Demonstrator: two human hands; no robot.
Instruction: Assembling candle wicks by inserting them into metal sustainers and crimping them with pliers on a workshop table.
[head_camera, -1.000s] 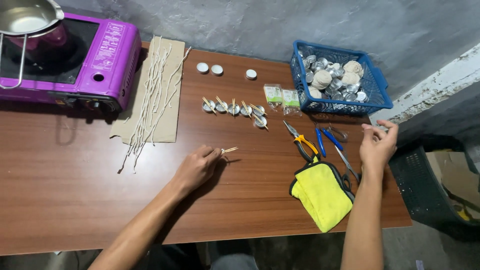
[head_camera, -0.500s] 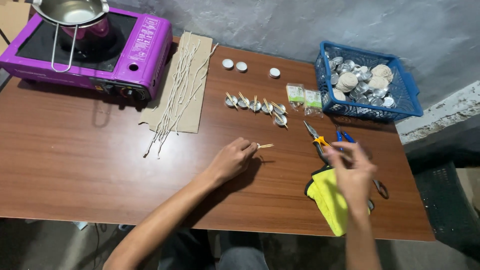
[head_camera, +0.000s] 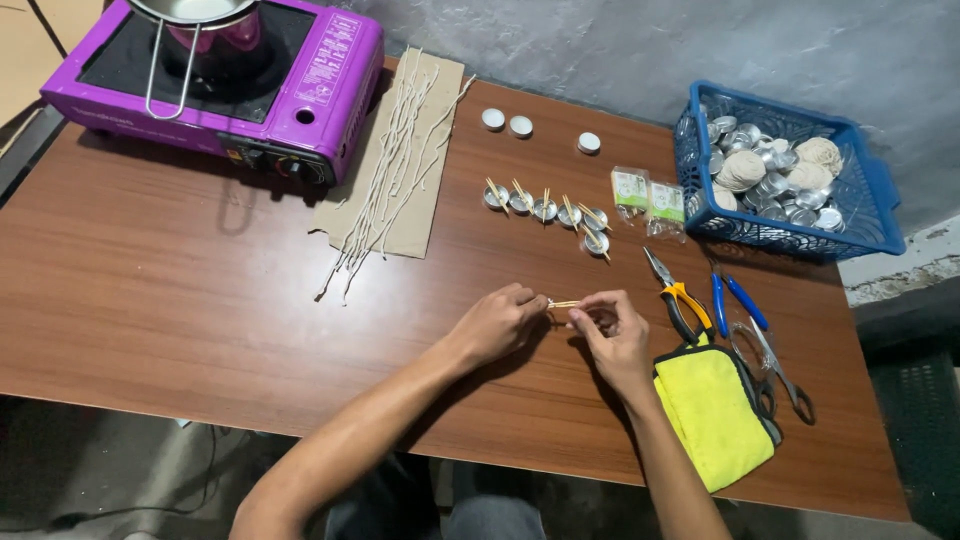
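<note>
Since the earlier frames, the right hand (head_camera: 612, 335) has come in from the table's right side and now meets the left hand (head_camera: 505, 322) at the centre front. Both hands pinch the ends of a pair of thin pale wooden sticks (head_camera: 563, 304), which lies level between the fingertips just above the brown wood-grain tabletop (head_camera: 180, 300). Each hand is closed narrowly on the sticks.

The near table edge runs across the bottom of the view, with dark floor below it. The left half of the surface offers open room. Just right of the right hand, a folded yellow cloth pouch (head_camera: 715, 415) overhangs the front edge. Behind it lie orange-handled pliers (head_camera: 680, 300), blue-handled pliers (head_camera: 735, 300) and steel scissors (head_camera: 785, 375).

Further back, a row of small round metal cups (head_camera: 545, 208) holds crossed sticks. Two small clear packets with green labels (head_camera: 650, 200) lie beside the row. To the left, a flat piece of brown cardboard (head_camera: 400, 170) carries a spread of long white wick strands (head_camera: 385, 190).

At the far edge stand three small white round caps (head_camera: 520, 125). The blue plastic mesh basket (head_camera: 870, 215) at the far right holds empty metal cups and balls of pale string. At the far left, a purple portable stove (head_camera: 320, 80) carries a steel pot (head_camera: 195, 12). A rough grey wall (head_camera: 650, 50) bounds the table.
</note>
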